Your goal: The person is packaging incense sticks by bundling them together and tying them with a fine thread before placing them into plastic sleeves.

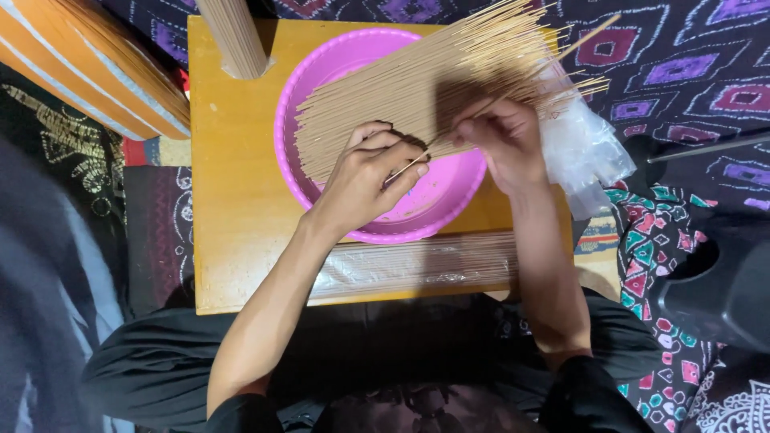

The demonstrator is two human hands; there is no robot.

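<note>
A pink plastic basin point(449, 210) sits on a low yellow wooden table point(233, 184). A big fan of thin tan sticks point(417, 80) lies across the basin's rim. My left hand point(369, 176) hovers over the basin and pinches one thin stick between thumb and fingers. My right hand point(501, 140) grips the lower edge of the stick pile, next to a crumpled clear plastic bag point(581, 152). Both forearms reach in from the bottom of the view.
A clear packet of sticks point(417, 265) lies along the table's near edge. Another stick bundle point(237, 36) stands at the table's far edge. An orange striped cushion point(88, 64) is at top left. Patterned cloth point(682, 72) covers the floor, and a dark object point(722, 281) sits at right.
</note>
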